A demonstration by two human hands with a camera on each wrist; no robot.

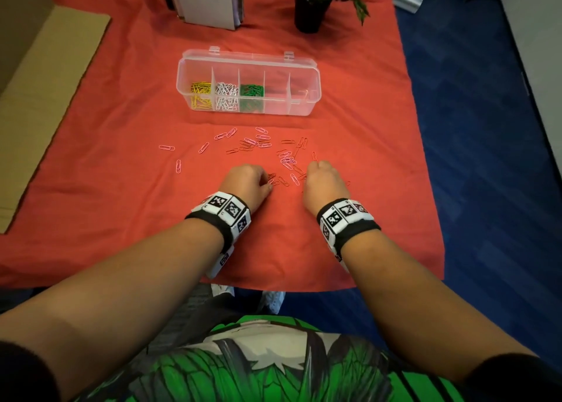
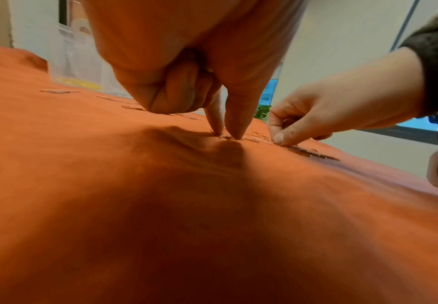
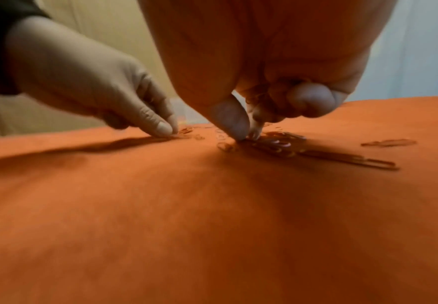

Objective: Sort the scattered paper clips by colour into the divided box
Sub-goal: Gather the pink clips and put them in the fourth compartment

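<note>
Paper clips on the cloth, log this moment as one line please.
box: yellow, white, green filled | loose clips: pink, red on cloth | left hand: fingertips on clips | right hand: pinching clips

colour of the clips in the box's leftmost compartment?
Yellow. The yellow clips fill the leftmost compartment of the divided box; clearest in the head view.

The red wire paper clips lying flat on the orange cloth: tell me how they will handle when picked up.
The red wire paper clips lie flat on the soft orange cloth, so they probably need pinching at an edge. Thin wire suggests they are light and springy. Several overlap near the right hand, so they may snag and lift together.
</note>
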